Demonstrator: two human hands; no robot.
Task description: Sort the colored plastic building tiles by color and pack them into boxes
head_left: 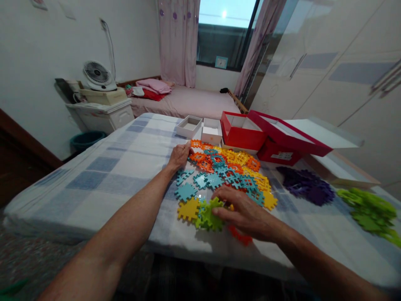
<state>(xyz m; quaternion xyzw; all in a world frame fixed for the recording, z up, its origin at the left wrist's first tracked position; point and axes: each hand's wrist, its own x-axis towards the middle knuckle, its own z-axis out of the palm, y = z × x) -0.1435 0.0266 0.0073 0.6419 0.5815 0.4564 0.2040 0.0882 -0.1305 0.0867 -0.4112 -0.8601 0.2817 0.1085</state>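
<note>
A mixed pile of notched plastic building pieces lies on the bed cover in front of me, with turquoise pieces [214,181], yellow pieces [261,181] and orange pieces [205,163]. My right hand [242,211] pinches a lime-green building piece [214,214] between thumb and fingers at the pile's near edge. Beside it lie a yellow square piece [188,209] and a red-orange piece [241,236], partly under the hand. My left hand [181,155] rests at the pile's far left edge, fingers curled against the orange pieces; its fingertips are hidden.
Purple pieces [308,187] and lime-green pieces [369,213] form separate heaps on the right. Behind the pile stand two small white boxes [189,133], an open red box [239,136] and a tilted red lid [291,136]. A checked cover [131,167] spreads left.
</note>
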